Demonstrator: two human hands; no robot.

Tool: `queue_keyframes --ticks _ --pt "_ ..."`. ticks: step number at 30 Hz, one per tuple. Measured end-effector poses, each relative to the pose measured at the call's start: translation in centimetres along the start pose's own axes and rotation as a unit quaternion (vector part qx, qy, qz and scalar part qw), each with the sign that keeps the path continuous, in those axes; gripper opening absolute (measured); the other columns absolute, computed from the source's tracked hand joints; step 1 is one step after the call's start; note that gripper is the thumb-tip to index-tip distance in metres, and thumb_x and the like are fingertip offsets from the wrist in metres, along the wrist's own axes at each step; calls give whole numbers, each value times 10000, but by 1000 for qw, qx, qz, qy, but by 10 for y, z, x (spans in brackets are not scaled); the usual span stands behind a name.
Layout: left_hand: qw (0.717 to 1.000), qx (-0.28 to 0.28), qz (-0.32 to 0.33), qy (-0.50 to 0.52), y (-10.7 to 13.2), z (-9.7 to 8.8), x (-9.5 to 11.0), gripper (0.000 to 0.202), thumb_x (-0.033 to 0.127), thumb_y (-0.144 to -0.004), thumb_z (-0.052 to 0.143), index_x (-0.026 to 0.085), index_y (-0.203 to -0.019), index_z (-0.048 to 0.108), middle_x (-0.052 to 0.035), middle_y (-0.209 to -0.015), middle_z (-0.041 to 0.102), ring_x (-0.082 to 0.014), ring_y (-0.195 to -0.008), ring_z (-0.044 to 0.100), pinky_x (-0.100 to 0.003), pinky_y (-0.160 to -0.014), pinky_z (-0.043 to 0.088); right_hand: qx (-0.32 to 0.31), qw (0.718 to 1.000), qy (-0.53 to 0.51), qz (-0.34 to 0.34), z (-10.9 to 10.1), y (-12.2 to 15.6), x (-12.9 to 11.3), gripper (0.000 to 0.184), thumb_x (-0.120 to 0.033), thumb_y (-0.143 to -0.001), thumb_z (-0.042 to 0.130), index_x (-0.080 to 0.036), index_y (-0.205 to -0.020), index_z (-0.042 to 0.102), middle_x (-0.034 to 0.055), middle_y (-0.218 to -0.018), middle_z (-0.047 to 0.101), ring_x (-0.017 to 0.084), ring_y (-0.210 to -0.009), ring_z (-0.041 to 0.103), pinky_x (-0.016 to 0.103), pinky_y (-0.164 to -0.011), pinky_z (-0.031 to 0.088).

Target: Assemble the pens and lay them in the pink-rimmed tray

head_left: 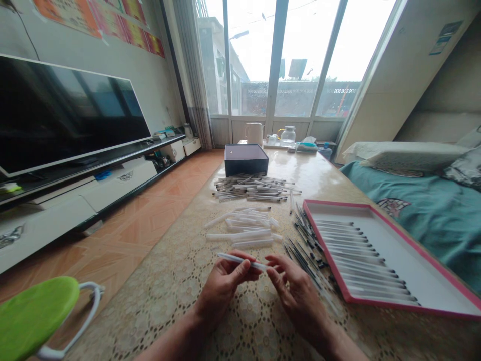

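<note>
My left hand [221, 288] is closed round a white pen barrel [240, 260] held level over the lace-covered table [173, 296]. My right hand [295, 291] pinches the same barrel at its right end. Just beyond my hands lies a small heap of clear white tubes [246, 228]. To the right of my hands a fan of thin dark refills [304, 240] is spread out. A pink-rimmed white tray [428, 255] at the right holds a row of finished pens [361, 255].
A larger pile of pen parts [255, 188] lies further back, before a dark box [246, 159]. A kettle [254, 133] and glass jug [288, 135] stand at the far end. A green stool [33, 313] is at lower left, a sofa [424, 210] at right.
</note>
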State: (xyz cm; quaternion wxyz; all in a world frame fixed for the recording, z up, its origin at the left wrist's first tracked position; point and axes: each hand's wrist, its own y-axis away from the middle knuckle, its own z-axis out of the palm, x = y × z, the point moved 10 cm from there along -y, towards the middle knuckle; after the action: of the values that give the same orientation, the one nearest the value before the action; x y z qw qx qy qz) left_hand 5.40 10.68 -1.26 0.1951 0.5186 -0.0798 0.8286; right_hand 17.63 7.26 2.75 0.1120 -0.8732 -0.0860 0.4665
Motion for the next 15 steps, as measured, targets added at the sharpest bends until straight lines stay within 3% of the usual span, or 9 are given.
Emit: queue_keyframes --ticks 3,6,8,11,15 --pt "999 -19 17 -41 0 5 4 170 231 -745 658 109 -864 660 -79 -718 701 -160 -677 633 -312 -713 488 -17 997 19 -79 4 2 -21 226 -288 -881 447 -206 -1045 579 65 -937 638 168 -812 596 258 -694 467" --pt "999 17 25 -23 0 -1 6 286 245 -703 697 150 -965 634 -32 -717 664 -135 -620 608 -279 -627 487 -19 995 25 -93 -6 0 -28 241 -241 -898 397 -210 -1015 605 55 -869 635 156 -763 596 257 -677 464" --pt "999 44 16 -1 -1 -5 5 311 282 -700 696 172 -980 616 -17 -733 642 -124 -595 596 -266 -585 482 17 998 18 -54 -33 -5 -21 248 -271 -897 396 -193 -1028 592 49 -811 635 150 -699 596 254 -634 467" --pt "999 42 -2 -4 -1 -4 1 236 328 -735 654 154 -891 621 -15 -690 617 -115 -564 583 -251 -555 471 61 997 12 36 -89 -14 4 304 -351 -882 408 -169 -1097 521 35 -739 650 145 -599 597 243 -555 472" --pt "999 43 -8 -15 -2 -5 1 214 326 -744 644 142 -851 614 -14 -664 615 -107 -544 576 -235 -532 462 83 970 207 95 -165 -35 46 236 -307 -863 419 -194 -1039 528 49 -779 678 180 -694 636 264 -617 463"
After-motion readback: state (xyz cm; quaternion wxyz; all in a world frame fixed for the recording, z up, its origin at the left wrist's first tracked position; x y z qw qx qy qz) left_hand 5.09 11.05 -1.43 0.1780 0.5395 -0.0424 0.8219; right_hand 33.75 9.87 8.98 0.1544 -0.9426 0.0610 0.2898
